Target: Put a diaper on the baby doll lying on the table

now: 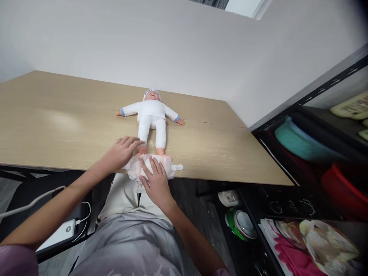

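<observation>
A baby doll (151,109) in a white outfit with blue cuffs and a white printed cap lies on its back on the wooden table, arms spread, its feet toward me. At the table's front edge, by the doll's feet, is a white diaper (168,164), with a tab sticking out to the right. My right hand (155,178) lies on the diaper with its fingers spread. Above the diaper's left side, close to the doll's lower leg, my left hand (125,151) hovers with fingers stretched out, apparently holding nothing.
The table (218,149) runs back to a pale wall. Black shelving on the right holds a teal basin (304,142), a red basin (342,188) and several bagged items. At lower left, a white power bank (61,232) with a cable lies on a black seat (25,195).
</observation>
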`<action>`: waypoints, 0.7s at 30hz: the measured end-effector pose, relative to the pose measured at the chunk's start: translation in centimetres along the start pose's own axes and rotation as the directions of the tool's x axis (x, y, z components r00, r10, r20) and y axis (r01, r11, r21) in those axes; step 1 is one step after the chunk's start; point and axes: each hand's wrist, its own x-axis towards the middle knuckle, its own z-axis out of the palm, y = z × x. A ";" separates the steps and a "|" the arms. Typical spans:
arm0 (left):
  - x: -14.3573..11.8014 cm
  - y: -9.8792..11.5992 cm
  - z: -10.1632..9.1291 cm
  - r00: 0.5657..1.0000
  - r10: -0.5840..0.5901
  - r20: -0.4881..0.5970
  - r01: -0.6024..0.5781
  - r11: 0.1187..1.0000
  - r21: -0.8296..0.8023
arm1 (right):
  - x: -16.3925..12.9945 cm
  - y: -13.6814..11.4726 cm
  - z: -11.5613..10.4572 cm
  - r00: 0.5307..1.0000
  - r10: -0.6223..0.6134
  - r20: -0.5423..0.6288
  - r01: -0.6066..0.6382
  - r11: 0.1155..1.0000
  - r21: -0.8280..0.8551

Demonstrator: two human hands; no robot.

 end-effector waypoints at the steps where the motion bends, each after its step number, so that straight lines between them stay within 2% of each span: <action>1: 1.8 -0.8 0.7 1.000 0.022 0.006 -0.022 0.997 0.076 | 0.0 0.1 0.0 1.000 -0.004 -0.004 0.004 1.000 0.001; 3: 5.1 -2.0 2.2 0.979 0.169 0.118 -0.184 0.974 0.130 | 0.0 0.2 0.0 1.000 -0.013 -0.015 0.013 1.000 0.001; 6: 8.6 -3.2 4.0 0.863 0.409 0.298 -0.435 0.900 0.026 | -0.1 0.3 0.1 0.999 -0.031 -0.023 0.031 1.000 0.000; 7: 9.4 -3.4 4.3 0.831 0.445 0.333 -0.468 0.884 -0.013 | -0.1 0.3 0.2 0.999 -0.033 -0.024 0.033 0.999 0.002; 9: 10.6 -3.6 4.7 0.804 0.467 0.369 -0.479 0.876 -0.065 | 0.0 0.3 0.3 0.999 -0.026 -0.026 0.027 1.000 0.009; 11: 11.3 -3.5 5.1 0.802 0.484 0.351 -0.481 0.871 -0.102 | 0.0 0.3 0.4 0.999 -0.014 -0.028 0.015 1.000 0.016; 16: 12.1 -2.4 5.3 0.818 0.532 0.219 -0.492 0.844 -0.212 | 0.2 0.4 -0.1 1.000 -0.003 0.002 0.003 1.000 0.026; 18: 12.5 -2.1 4.4 0.827 0.529 0.191 -0.482 0.842 -0.244 | 0.5 0.5 -0.5 0.999 -0.002 0.033 0.002 1.000 0.025; 21: 13.6 -2.1 1.9 0.855 0.505 0.122 -0.441 0.829 -0.344 | 1.2 0.9 -1.2 0.998 0.005 0.069 -0.006 1.000 0.007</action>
